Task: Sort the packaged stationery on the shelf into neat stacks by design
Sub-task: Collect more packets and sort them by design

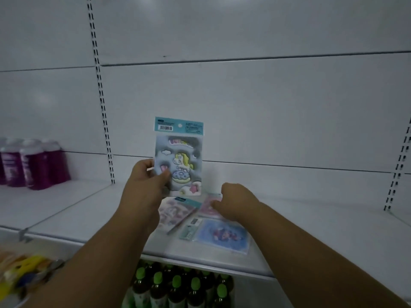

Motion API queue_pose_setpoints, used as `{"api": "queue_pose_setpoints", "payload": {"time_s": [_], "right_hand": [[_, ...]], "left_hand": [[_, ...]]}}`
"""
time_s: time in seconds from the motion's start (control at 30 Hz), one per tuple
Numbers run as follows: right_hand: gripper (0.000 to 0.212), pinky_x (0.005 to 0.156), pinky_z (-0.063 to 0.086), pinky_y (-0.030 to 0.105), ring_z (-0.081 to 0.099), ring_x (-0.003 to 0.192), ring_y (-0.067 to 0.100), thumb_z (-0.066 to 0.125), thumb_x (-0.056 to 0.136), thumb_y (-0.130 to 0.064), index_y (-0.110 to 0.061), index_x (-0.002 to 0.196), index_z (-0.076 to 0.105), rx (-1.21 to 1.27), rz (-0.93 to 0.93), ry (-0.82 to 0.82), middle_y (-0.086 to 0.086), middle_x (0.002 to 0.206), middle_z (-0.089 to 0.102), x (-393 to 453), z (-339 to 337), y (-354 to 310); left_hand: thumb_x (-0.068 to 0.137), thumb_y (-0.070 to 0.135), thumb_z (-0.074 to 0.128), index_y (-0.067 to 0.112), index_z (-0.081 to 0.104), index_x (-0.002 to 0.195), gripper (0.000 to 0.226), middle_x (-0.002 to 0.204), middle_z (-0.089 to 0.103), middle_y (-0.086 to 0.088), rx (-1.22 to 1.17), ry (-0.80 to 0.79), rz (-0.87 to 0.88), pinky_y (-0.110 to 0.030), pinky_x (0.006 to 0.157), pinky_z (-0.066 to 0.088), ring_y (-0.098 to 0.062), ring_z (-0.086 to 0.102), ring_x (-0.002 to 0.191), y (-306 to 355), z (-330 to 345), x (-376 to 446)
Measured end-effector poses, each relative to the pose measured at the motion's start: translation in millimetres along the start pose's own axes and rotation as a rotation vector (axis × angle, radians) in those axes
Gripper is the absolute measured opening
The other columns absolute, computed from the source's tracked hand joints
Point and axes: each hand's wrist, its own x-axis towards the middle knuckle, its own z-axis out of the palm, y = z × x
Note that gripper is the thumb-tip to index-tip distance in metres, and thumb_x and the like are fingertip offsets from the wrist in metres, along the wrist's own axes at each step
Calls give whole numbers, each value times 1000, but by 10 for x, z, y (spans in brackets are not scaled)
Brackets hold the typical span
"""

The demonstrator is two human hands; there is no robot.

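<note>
My left hand [145, 185] pinches a blue unicorn sticker pack [180, 156] by its lower left corner and holds it upright above the white shelf [311, 223]. My right hand [235, 201] reaches down to a pink pack [211, 202] lying on the shelf, fingers curled at its edge; whether it grips the pack is hidden. A pale pink pack [174, 212] lies flat under my left hand. A blue pack with purple figures [222, 235] lies nearer the shelf's front edge.
Purple bottles [33, 163] stand at the far left of the shelf. Green-capped bottles [178, 285] fill the shelf below. Yellow and orange items [24, 270] lie at the lower left. Slotted uprights [102, 103] run up the white back panel.
</note>
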Motion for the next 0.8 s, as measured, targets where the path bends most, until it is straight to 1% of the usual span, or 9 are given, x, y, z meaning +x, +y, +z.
{"api": "queue_pose_setpoints", "payload": {"time_s": [0.13,0.27,0.33,0.4,0.47,0.53,0.6,0.67,0.8], "right_hand": [[51,89,46,35,60,107,30,40,91,-53,-14,117,62,-68,169,-46,11,121,64,165,263,-237],[34,88,44,36,57,108,31,53,79,-42,-22,105,63,-155,296,-81,7,119,63,251,426,-444],[32,89,42,36,55,110,32,58,74,-39,-22,101,60,-108,354,-72,7,119,62,287,423,-510],[42,95,42,35,51,117,31,62,77,-37,-17,113,55,-12,394,-15,10,125,55,260,357,-543],[43,102,41,34,47,123,33,57,87,-22,-7,126,49,136,383,68,15,129,49,212,305,-550],[33,94,47,34,57,113,33,55,85,-9,-2,118,55,356,358,233,19,122,57,163,250,-502],[24,83,56,37,67,92,30,54,80,-5,-6,102,64,583,322,377,15,103,68,70,150,-455],[19,75,59,41,66,76,23,54,82,-4,-9,94,67,754,293,453,12,90,70,-82,-12,-396],[19,75,57,51,62,72,27,56,82,-1,-15,86,68,848,267,556,23,93,69,-498,-397,-112]], "left_hand": [[96,8,58,16,57,102,10,91,74,-4,-45,-77,16,-29,50,58,-18,74,73,100,-276,46],[95,7,58,18,57,97,11,90,74,-4,-46,-127,24,-26,50,57,-19,74,75,149,-520,95],[95,7,58,18,58,95,12,83,76,0,-75,-150,4,-25,48,56,-16,75,70,153,-612,109],[95,6,58,18,58,96,12,79,76,3,-106,-177,1,-25,48,56,-14,74,68,154,-681,122],[95,6,57,18,58,98,12,86,76,0,-122,-196,3,-24,49,56,-14,74,71,154,-734,124],[96,7,57,17,57,99,11,89,75,-3,-142,-207,-1,-22,49,55,-13,74,69,131,-745,127],[96,9,58,15,56,102,9,89,74,-6,-152,-204,-10,-22,46,54,-13,74,65,100,-722,125],[96,12,59,14,55,107,12,90,74,-8,-147,-212,-35,-25,47,56,-15,75,65,68,-651,117],[95,14,61,16,55,108,15,90,77,-5,-142,-258,-93,-42,62,61,-26,77,75,-38,-300,34]]}}
